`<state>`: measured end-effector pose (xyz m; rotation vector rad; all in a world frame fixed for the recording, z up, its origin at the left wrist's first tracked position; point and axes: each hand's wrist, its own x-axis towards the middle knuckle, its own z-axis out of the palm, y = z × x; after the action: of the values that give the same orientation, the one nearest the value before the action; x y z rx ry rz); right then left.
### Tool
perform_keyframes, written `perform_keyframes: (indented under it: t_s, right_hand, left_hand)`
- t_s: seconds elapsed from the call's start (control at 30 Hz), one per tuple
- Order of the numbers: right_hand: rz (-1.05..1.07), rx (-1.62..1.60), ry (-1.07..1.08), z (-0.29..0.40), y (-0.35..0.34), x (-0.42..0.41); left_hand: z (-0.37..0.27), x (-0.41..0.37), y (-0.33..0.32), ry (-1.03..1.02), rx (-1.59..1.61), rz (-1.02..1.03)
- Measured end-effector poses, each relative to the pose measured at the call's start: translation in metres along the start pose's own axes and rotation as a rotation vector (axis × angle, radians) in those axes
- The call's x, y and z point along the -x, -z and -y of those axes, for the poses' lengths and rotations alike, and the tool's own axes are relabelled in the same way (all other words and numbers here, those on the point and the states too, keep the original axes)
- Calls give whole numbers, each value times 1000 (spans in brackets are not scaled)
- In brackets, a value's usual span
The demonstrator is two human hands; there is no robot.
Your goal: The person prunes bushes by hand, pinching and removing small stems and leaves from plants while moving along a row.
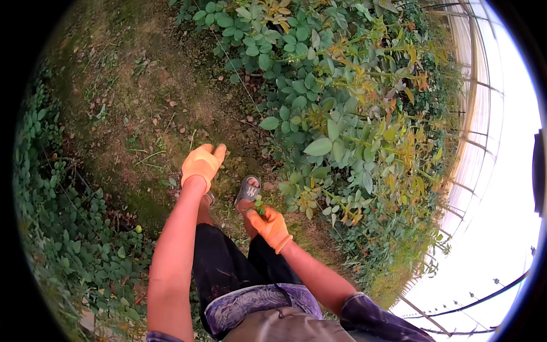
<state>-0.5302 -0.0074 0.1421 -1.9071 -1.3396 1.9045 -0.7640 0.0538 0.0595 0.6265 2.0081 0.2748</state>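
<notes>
My left hand (203,164), in an orange work glove, is over the soil path in front of me. Its fingers are curled, and a thin green stem (192,139) shows just beyond them; whether the hand holds it I cannot tell. My right hand (269,226), gloved in the same orange, is nearer my body, above the shorts and beside the sandal (248,191). Between its thumb and fingers is a small green leafy sprig (259,205). Leafy rose bushes (320,145) grow close to the right of both hands.
Dense low foliage (85,256) lines the left side of the path. A thin wire (241,79) runs along the right-hand bushes. Cut stems (149,158) and fallen leaves lie on the soil. A greenhouse frame (473,85) curves at the far right.
</notes>
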Motion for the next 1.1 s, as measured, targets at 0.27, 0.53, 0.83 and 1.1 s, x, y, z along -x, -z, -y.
perform_keyframes:
  t_s: [0.27, 0.53, 0.83, 1.1]
  right_hand:
    - [114, 419, 374, 99, -16, 18]
    - [221, 343, 235, 128, 18, 13]
    - [310, -39, 6, 156, 18, -33]
    - [154, -309, -176, 194, 9, -62]
  left_hand:
    - [-132, -33, 34, -416, 475, 233]
    - [-271, -104, -17, -610, 651, 337]
    - [-258, -147, -88, -610, 591, 216]
    - [-145, -209, -154, -590, 779, 306]
